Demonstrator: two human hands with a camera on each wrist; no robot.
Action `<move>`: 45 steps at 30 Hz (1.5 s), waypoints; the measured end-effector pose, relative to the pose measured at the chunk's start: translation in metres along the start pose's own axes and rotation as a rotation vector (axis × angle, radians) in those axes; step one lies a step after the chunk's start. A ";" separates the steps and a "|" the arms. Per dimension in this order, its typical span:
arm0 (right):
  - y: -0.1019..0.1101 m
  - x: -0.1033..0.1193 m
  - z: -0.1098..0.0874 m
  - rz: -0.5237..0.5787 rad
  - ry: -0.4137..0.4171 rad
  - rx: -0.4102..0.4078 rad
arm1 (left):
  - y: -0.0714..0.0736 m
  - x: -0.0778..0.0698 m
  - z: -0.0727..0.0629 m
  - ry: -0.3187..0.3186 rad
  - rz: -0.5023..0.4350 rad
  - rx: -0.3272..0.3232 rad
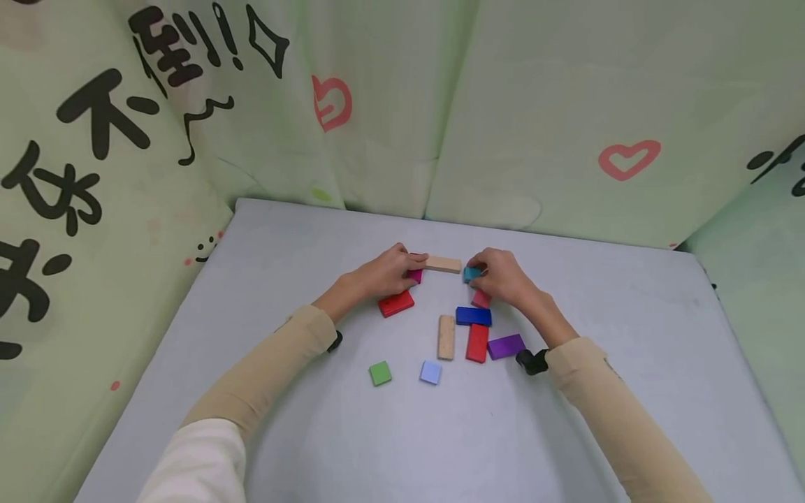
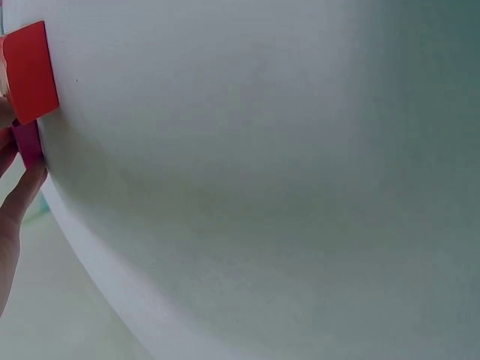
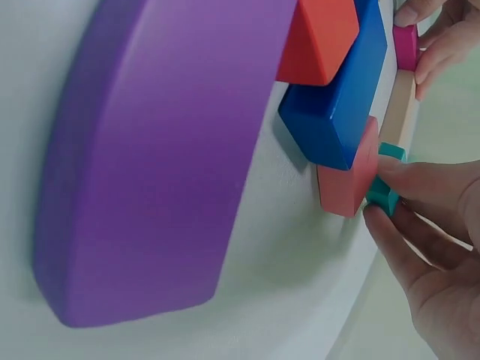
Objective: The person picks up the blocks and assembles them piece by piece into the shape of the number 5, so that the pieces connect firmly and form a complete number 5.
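At the far side of the table, my left hand (image 1: 391, 272) pinches a magenta block (image 1: 416, 276) at the left end of a plain wooden block (image 1: 444, 265). The teal block (image 3: 383, 193) is between the thumb and fingers of my right hand (image 1: 504, 276), by the wooden block's right end. Just nearer than the left hand lies a red block (image 1: 396, 304). A pinkish-red block (image 3: 345, 184) sits close to the teal one, with a blue block (image 1: 473, 316) right beside it. The left wrist view catches only fingertips, the magenta block (image 2: 28, 142) and the red block (image 2: 30, 71).
Nearer me are a second red block (image 1: 477, 344), a purple block (image 1: 506, 346) and another wooden block (image 1: 446, 338). Green (image 1: 380, 373) and light blue (image 1: 430, 372) square blocks lie in front. A printed curtain (image 1: 534, 105) hangs behind the table's far edge.
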State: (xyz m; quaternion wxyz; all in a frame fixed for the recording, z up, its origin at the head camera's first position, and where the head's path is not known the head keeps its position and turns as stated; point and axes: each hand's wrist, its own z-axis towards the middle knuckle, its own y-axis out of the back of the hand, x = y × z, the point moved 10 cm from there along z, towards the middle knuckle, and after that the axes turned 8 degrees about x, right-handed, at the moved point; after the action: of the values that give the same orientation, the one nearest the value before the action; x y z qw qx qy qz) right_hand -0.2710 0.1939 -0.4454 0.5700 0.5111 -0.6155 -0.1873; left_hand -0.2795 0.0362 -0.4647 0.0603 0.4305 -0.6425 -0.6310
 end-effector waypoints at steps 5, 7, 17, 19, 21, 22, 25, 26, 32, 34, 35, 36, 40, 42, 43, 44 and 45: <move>0.002 -0.002 0.005 -0.002 -0.007 -0.006 | -0.001 0.001 0.000 -0.005 -0.007 -0.003; 0.002 -0.004 0.007 -0.003 -0.013 -0.006 | -0.002 0.001 0.001 -0.005 -0.008 -0.003; 0.002 -0.005 0.016 -0.016 0.008 -0.003 | -0.001 0.001 0.000 -0.009 -0.011 -0.004; 0.001 -0.003 0.017 -0.021 0.013 -0.002 | -0.001 0.001 0.000 -0.007 -0.008 -0.003; 0.001 -0.002 0.018 -0.025 0.018 0.000 | -0.001 0.002 0.000 -0.004 -0.005 -0.002; 0.001 -0.001 0.019 -0.028 0.020 -0.001 | -0.001 0.002 0.000 -0.002 -0.005 -0.002; 0.001 0.000 0.020 -0.037 0.032 -0.002 | 0.000 0.002 0.000 0.000 -0.007 -0.003; 0.001 0.001 0.021 -0.040 0.035 -0.002 | 0.000 0.002 0.000 0.001 -0.007 -0.003; 0.001 0.001 0.022 -0.065 0.032 -0.003 | 0.001 0.001 0.001 -0.007 -0.005 -0.005; 0.001 0.001 0.022 -0.073 0.034 -0.007 | 0.000 0.001 0.001 -0.006 -0.003 -0.003; 0.001 0.002 0.022 -0.077 0.039 -0.011 | 0.000 0.002 0.001 -0.005 -0.003 -0.001; 0.001 0.002 0.022 -0.077 0.043 -0.014 | 0.000 0.002 0.001 -0.003 -0.003 0.000; 0.000 0.002 0.023 -0.076 0.055 -0.023 | 0.000 0.002 0.000 0.000 -0.006 -0.006; 0.000 0.002 0.023 -0.072 0.053 -0.023 | 0.000 0.002 -0.001 -0.003 -0.008 -0.012; 0.000 0.001 0.023 -0.069 0.052 -0.023 | 0.000 0.002 -0.001 -0.004 -0.010 -0.015; 0.000 0.001 0.023 -0.069 0.054 -0.023 | 0.001 0.002 -0.001 -0.004 -0.012 -0.017; 0.001 0.001 0.023 -0.067 0.055 -0.024 | 0.001 0.002 -0.001 -0.003 -0.015 -0.017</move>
State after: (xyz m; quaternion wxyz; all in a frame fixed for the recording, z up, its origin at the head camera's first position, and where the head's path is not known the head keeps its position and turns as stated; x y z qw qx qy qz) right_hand -0.2920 0.1848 -0.4507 0.5860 0.5296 -0.5799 -0.1995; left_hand -0.2800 0.0340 -0.4644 0.0584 0.4338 -0.6339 -0.6376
